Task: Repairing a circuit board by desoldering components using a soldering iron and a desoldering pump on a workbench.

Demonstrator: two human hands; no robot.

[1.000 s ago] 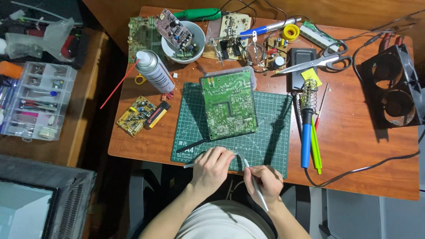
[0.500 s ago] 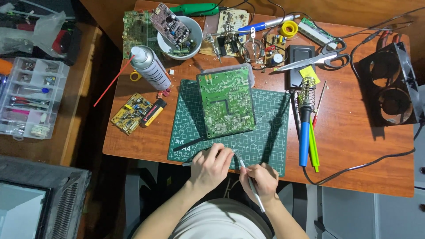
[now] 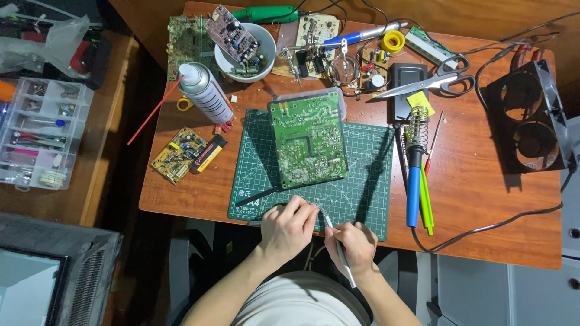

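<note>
Fingers of my right hand (image 3: 356, 242) wrapped round tweezers (image 3: 338, 249), tip at left hand (image 3: 289, 226); left fingers curled, contents unclear. Both over green mat (image 3: 368, 175), near circuit board (image 3: 308, 140).

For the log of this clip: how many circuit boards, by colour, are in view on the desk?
Green: 4, namely the big board on the cutting mat, one at the far left edge, one far right, one beside the fan
Yellow: 1
Tan: 1
Brown, in the bowl: 1
Total: 7
</note>
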